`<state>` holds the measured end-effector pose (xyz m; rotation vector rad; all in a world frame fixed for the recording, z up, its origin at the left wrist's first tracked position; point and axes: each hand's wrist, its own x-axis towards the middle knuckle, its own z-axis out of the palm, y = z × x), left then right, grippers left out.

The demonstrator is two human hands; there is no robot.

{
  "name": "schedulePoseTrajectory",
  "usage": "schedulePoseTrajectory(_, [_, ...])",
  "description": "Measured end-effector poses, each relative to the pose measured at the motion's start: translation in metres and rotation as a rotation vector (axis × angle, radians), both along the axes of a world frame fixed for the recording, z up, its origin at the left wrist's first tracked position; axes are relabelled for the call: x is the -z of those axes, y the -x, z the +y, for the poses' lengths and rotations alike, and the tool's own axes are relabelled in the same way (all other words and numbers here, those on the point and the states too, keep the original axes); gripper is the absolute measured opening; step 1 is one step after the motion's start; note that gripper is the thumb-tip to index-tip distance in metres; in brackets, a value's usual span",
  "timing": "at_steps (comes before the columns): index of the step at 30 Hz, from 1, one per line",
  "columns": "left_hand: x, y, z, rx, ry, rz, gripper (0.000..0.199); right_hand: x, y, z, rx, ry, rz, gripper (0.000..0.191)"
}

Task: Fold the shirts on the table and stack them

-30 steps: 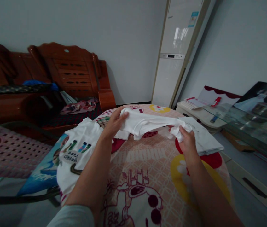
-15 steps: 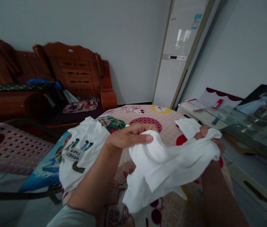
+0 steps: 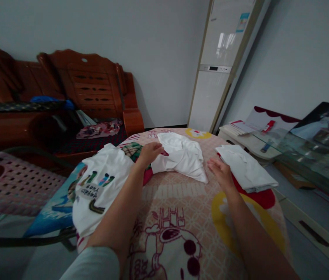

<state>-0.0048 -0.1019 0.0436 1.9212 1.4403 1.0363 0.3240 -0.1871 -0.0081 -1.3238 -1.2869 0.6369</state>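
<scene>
Lowered from midair, the white garment (image 3: pixel 183 157) now rests rumpled on the worktop (image 3: pixel 195 200), freed from the loosely spread right hand (image 3: pixel 221 173), though whether the left hand (image 3: pixel 152 152) pinches it is unclear.

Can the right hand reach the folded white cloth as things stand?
Probably yes: the right hand looks empty and sits just left of the folded white cloth, with nothing visible standing between them.

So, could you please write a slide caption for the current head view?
Left hand and right hand flank a crumpled white garment on a patterned tablecloth.
</scene>
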Motion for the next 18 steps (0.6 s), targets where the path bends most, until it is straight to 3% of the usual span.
schedulePoseTrajectory(2, [-0.003,-0.004,-0.004,0.140,0.044,0.147,0.037,0.002,0.003,-0.002,0.056,0.044,-0.255,0.035])
schedulePoseTrajectory(6, [0.004,-0.018,-0.012,0.378,0.018,0.396,0.068,-0.004,0.017,-0.012,0.058,0.101,-0.614,0.051])
schedulePoseTrajectory(8, [0.014,-0.026,-0.013,0.355,-0.027,0.531,0.070,-0.002,0.024,-0.016,-0.002,0.111,-0.715,0.044])
schedulePoseTrajectory(10, [0.026,-0.034,-0.013,0.295,-0.063,0.624,0.056,0.002,0.029,-0.017,-0.049,0.078,-0.782,0.032])
schedulePoseTrajectory(12, [0.031,-0.038,-0.012,0.254,-0.078,0.658,0.041,0.006,0.032,-0.016,-0.065,0.033,-0.776,0.023])
schedulePoseTrajectory(14, [0.026,-0.039,-0.013,0.212,-0.074,0.661,0.032,0.007,0.030,-0.014,-0.061,0.014,-0.676,0.018])
schedulePoseTrajectory(16, [0.012,-0.036,-0.017,0.211,-0.033,0.622,0.025,0.005,0.025,-0.010,-0.020,0.000,-0.502,0.017])
schedulePoseTrajectory(18, [-0.006,-0.030,-0.025,0.324,0.064,0.484,0.027,0.002,0.016,-0.006,0.020,-0.015,-0.260,0.020])
